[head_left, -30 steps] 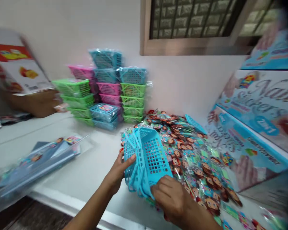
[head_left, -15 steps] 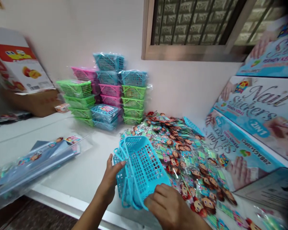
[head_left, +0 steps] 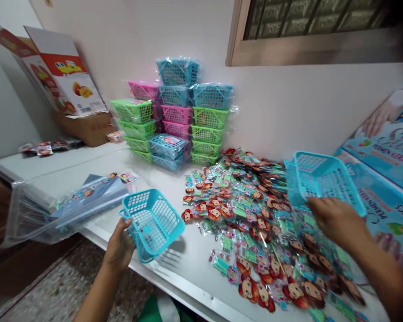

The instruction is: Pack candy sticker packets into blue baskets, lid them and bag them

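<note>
My left hand (head_left: 120, 247) grips the near rim of a single blue plastic basket (head_left: 152, 222), held tilted just above the white table's front edge (head_left: 174, 279). My right hand (head_left: 334, 219) holds a nested stack of blue baskets (head_left: 317, 180) out to the right, over a large heap of small packets printed with cartoon faces (head_left: 255, 219). The right hand is a little blurred, its fingers curled under the stack.
Wrapped stacks of green, pink and blue baskets (head_left: 177, 116) stand against the wall. A clear plastic bag of flat packs (head_left: 63, 205) lies at the left. A cardboard carton (head_left: 70, 98) sits at the far left, and blue nail-sticker boxes (head_left: 386, 179) lean at the right.
The hands have parted: the left pulled one blue basket off the stack and moved left, the right carried the remaining baskets to the right. The view shifted left.
</note>
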{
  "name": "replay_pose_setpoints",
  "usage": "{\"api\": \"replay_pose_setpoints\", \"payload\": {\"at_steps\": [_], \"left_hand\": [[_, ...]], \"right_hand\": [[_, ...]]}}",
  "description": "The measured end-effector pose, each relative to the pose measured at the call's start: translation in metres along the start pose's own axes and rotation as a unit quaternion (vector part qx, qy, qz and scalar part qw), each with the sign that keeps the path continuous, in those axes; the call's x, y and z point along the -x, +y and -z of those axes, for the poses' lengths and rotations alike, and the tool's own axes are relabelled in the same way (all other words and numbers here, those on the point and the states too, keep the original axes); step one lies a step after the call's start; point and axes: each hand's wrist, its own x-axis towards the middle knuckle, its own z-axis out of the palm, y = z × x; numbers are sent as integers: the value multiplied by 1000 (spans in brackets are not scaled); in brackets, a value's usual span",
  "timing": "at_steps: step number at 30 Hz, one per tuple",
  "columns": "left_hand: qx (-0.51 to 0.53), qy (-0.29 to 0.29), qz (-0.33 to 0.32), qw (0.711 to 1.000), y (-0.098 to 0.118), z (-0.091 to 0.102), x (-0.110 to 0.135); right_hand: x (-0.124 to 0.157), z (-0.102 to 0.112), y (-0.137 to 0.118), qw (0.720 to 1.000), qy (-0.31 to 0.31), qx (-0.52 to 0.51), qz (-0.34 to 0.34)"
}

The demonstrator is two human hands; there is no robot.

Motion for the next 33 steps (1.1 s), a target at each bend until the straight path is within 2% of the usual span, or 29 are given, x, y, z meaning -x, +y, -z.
{"api": "replay_pose_setpoints", "payload": {"at_steps": [2,4,6,8,10,12,13,15,18,21,22,24,26,27,29,31,33], "left_hand": [[15,-27,2,1000,-3,17,-10],[-6,-29,14,999,-10,30,-22],[-46,-6,12,999,-17,39,-35],[-78,28,-2,997,-21,46,-46],[-101,43,-4,994,-23,50,-55],[-149,35,-9,988,-25,51,-64],[-176,30,-13,984,-26,50,-68],[-222,39,-26,974,-28,44,-74],[-256,116,-69,957,-28,33,-72],[-290,200,-196,915,-26,21,-48],[-313,212,-276,884,-27,18,-36],[-355,177,-370,840,-34,10,-9],[-398,71,-410,818,-48,2,14],[-413,-12,-415,811,-57,-2,23],[-424,-136,-426,787,-78,-9,34],[-435,-211,-414,771,-98,-13,40],[-455,-271,-396,751,-114,-16,42]], "right_hand": [[-2,-33,46,992,-99,19,-71],[-3,-55,77,980,-152,37,-127],[-4,-65,87,971,-161,59,-166],[-8,-64,76,969,-137,77,-191],[-15,-54,44,978,-88,53,-181],[-24,-40,-7,992,-43,-63,-100],[-28,-34,-36,990,-37,-127,-57],[-33,-22,-97,982,-50,-184,1],[-35,-17,-172,976,-76,-193,63],[-36,-29,-212,979,-86,-169,70],[-37,-36,-218,981,-89,-160,68],[-44,-50,-223,981,-99,-149,70],[-55,-61,-222,977,-109,-168,74],[-62,-66,-219,973,-113,-186,72],[-79,-71,-208,967,-113,-222,54],[-100,-74,-187,963,-99,-249,16],[-123,-77,-154,959,-76,-268,-48]]}}
